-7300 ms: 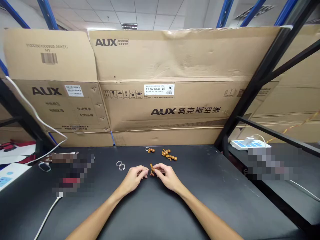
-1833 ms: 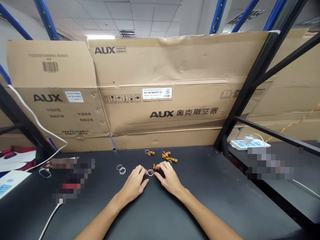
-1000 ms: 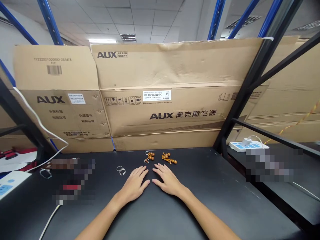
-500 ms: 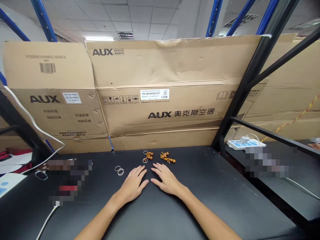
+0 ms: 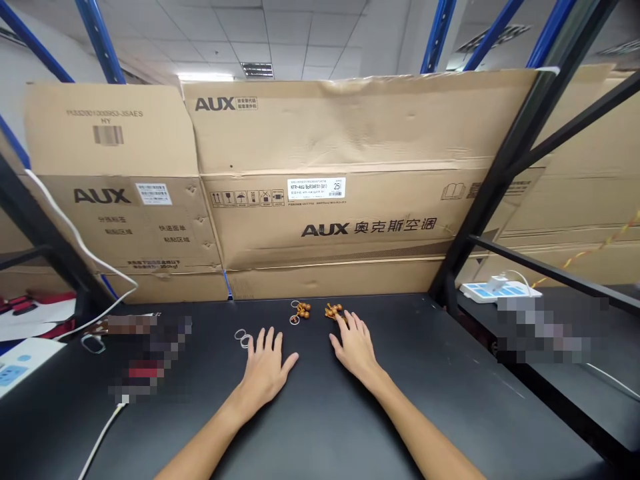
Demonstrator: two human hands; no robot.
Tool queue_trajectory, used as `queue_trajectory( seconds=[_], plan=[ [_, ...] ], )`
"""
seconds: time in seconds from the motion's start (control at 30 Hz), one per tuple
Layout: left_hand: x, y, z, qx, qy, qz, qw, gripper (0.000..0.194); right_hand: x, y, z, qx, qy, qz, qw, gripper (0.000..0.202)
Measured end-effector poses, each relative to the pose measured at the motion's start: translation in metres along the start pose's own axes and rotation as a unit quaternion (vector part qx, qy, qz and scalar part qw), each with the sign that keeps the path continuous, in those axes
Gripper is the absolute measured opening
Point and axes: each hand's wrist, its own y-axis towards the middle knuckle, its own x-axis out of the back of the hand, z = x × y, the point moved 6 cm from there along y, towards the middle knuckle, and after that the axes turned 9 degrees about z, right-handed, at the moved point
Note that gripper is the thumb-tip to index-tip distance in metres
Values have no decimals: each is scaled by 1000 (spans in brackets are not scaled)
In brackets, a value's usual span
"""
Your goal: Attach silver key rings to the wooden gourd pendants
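My left hand (image 5: 266,365) lies palm down on the black tabletop, fingers spread and holding nothing. Its fingertips are beside the metal key rings (image 5: 242,336), partly covering one. My right hand (image 5: 356,343) reaches over the brown gourd-shaped beaded pendants (image 5: 332,311), with its fingers apart and partly hiding them. Whether the fingertips touch the pendants I cannot tell. Between the hands, farther back, sits another bunch of brown beaded pendants (image 5: 303,310) with a key ring (image 5: 295,320) beside it.
Cardboard panels (image 5: 320,247) stand along the back of the black table (image 5: 310,427). A white cable (image 5: 100,437) and a blurred object (image 5: 150,360) are at left. Black metal frame posts (image 5: 493,180) rise at right, with a white power strip (image 5: 500,291) beyond.
My right hand has moved right and forward to the right-hand pendants. My left hand has shifted slightly left toward the key rings, its fingers spreading. The view has turned slightly.
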Motion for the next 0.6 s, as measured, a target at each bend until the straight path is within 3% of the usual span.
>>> queue_trajectory(
  seconds=[0.13, 0.33, 0.47, 0.6],
  plan=[
    [1, 0, -5, -51, -32, 3, 998, 59, -6, 0, -3, 7, 10, 1, 1000, 40],
    [16, -1, -19, -155, -88, -27, 984, 40, -4, -8, 25, 136, 51, 43, 989, 29],
    [18, 4, -6, -105, -73, -60, 990, 33, 1, -15, 40, 197, 102, 59, 973, 30],
    [16, 10, 5, -105, -77, -52, 990, 25, 2, -18, 43, 211, 139, 59, 966, 30]
  ],
)
